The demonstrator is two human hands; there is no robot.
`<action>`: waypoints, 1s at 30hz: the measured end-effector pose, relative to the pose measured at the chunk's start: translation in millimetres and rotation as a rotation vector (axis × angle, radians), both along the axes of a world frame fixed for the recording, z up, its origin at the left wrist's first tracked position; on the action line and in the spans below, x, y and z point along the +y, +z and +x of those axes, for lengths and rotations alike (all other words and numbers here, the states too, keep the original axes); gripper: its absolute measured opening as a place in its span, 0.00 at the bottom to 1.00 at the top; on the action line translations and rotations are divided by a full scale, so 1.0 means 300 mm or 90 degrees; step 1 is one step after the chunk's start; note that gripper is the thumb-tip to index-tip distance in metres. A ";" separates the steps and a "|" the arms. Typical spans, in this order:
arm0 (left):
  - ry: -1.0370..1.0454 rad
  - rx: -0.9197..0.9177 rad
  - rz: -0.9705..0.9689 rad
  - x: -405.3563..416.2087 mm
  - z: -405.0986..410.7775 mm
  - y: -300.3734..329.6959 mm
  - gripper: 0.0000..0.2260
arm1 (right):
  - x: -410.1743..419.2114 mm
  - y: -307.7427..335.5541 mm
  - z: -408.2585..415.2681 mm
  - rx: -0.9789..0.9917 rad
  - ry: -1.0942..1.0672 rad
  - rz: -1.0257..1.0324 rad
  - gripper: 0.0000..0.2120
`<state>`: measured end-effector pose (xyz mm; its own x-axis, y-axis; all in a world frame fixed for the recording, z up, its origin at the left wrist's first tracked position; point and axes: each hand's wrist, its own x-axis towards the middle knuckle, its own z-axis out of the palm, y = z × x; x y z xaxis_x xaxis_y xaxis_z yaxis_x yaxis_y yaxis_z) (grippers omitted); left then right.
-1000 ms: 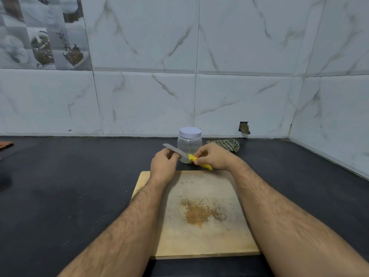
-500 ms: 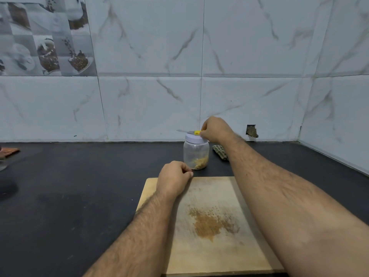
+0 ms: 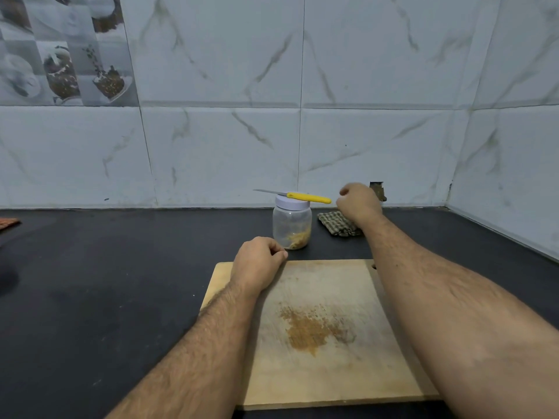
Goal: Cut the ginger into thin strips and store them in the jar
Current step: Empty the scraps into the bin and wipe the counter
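A clear plastic jar (image 3: 292, 225) with a white lid stands on the black counter behind the wooden cutting board (image 3: 326, 373). Pale ginger strips (image 3: 298, 238) lie at its bottom. A knife with a yellow handle (image 3: 307, 197) lies flat across the lid, blade pointing left. My right hand (image 3: 358, 204) hovers just right of the handle, fingers loosely curled, holding nothing. My left hand (image 3: 258, 266) rests on the board's far left corner with its fingers curled under, empty. A brown ginger stain (image 3: 311, 329) marks the board's middle.
A checked cloth (image 3: 335, 226) lies bunched right of the jar, under my right wrist. The tiled wall (image 3: 302, 131) runs close behind, with a side wall meeting it at the right. An orange object (image 3: 7, 222) peeks in at the far left counter edge.
My right hand carried the knife from above the board to the jar lid, laid it there and let go, drawing back to the right. My left hand released the blade and settled on the board.
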<state>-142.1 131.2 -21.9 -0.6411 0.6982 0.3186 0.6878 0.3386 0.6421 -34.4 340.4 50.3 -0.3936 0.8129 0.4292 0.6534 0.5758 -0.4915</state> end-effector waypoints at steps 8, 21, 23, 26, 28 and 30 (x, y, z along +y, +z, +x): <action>-0.010 0.023 -0.020 0.017 -0.014 -0.013 0.05 | 0.112 -0.161 -0.031 -0.231 -0.032 -0.150 0.43; -0.004 0.023 -0.004 0.027 -0.037 -0.025 0.06 | 0.137 -0.162 0.021 -0.164 -0.075 -0.069 0.09; -0.002 0.034 0.010 0.022 -0.026 -0.011 0.05 | 0.088 -0.133 0.080 -0.128 -0.061 -0.080 0.07; 0.005 0.076 0.027 -0.008 -0.007 0.024 0.05 | -0.049 -0.078 0.182 -0.080 -0.017 -0.076 0.04; 0.018 0.113 0.031 -0.048 0.021 0.051 0.06 | -0.168 -0.051 0.245 -0.048 0.024 -0.072 0.05; 0.021 0.149 0.018 -0.083 0.049 0.076 0.08 | -0.282 -0.037 0.279 -0.032 0.062 -0.077 0.07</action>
